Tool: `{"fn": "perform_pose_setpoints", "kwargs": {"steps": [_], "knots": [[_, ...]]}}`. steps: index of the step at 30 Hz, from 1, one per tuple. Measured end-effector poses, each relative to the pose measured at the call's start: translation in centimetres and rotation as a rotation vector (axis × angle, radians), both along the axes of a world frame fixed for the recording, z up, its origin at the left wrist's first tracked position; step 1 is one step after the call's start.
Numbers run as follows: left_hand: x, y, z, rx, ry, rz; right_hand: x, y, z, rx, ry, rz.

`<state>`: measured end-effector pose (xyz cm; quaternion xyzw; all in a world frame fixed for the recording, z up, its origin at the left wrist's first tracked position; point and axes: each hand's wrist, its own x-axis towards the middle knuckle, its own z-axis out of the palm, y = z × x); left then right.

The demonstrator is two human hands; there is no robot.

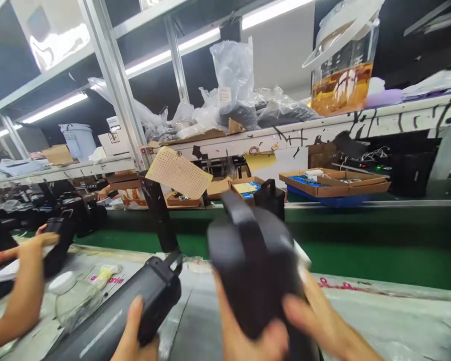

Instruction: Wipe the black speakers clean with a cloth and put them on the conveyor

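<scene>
A black housing with a carry handle (263,260) is held up in front of me, blurred by motion, its handle end pointing up and away. From below, my left hand (244,333) grips its near left side. On the right side, my right hand (315,316) is wrapped round it with the thumb across the surface. A pale edge of something white shows behind the housing by my right fingers; I cannot make out what it is. To the left, another person's hand (133,331) holds a similar black housing (135,296) lying slantwise over the bench.
A co-worker's arm (28,286) handles another black unit at far left. Near it stands a clear jar (69,298). Beyond the bench runs a green conveyor belt (361,245), with a black unit (272,198) and cardboard trays (334,183) behind. A shelf above holds bags and a jug (342,75).
</scene>
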<state>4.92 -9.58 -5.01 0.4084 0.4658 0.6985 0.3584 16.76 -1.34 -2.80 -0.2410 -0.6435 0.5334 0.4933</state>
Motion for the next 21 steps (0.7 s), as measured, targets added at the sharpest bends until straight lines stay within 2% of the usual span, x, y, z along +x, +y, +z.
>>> {"fn": "perform_pose_setpoints", "kwargs": {"steps": [3,6,9,11,12,14,15,16,17,19,21], "knots": [[-0.4,0.5,0.4,0.025,-0.091,0.068,-1.8,0.2,0.3,-0.098,-0.041,0.128],[-0.2,0.8,0.2,0.07,-0.157,0.116,-2.9,-0.4,-0.2,-0.187,0.01,0.147],[-1.7,0.5,0.2,0.058,-0.121,0.12,-3.0,-0.4,-0.5,-0.153,0.009,0.143],[-4.5,0.0,0.5,-0.08,-0.056,0.02,-2.6,-0.1,-0.4,-0.104,-0.03,0.125],[-6.3,-0.4,0.6,-0.237,-0.018,-0.142,-2.4,0.1,-0.3,-0.084,-0.058,0.106],[-10.1,-1.2,0.9,-0.368,-0.007,-0.254,-1.9,0.4,-0.1,-0.044,-0.121,0.06],[-11.8,-1.5,1.0,-0.451,0.0,-0.345,-1.7,0.5,-0.1,-0.031,-0.142,0.04],[-13.2,-1.7,1.0,-0.549,0.042,-0.497,-1.6,0.5,-0.1,-0.026,-0.146,0.032],[-14.3,-1.9,1.0,-0.597,0.077,-0.557,-1.5,0.6,-0.2,-0.029,-0.132,0.04],[-15.4,-2.1,0.9,-0.64,0.163,-0.602,-1.6,0.7,-0.6,-0.059,-0.057,0.083],[-15.9,-2.2,0.6,-0.631,0.236,-0.56,-1.8,1.0,-1.0,-0.109,0.047,0.089]]}}
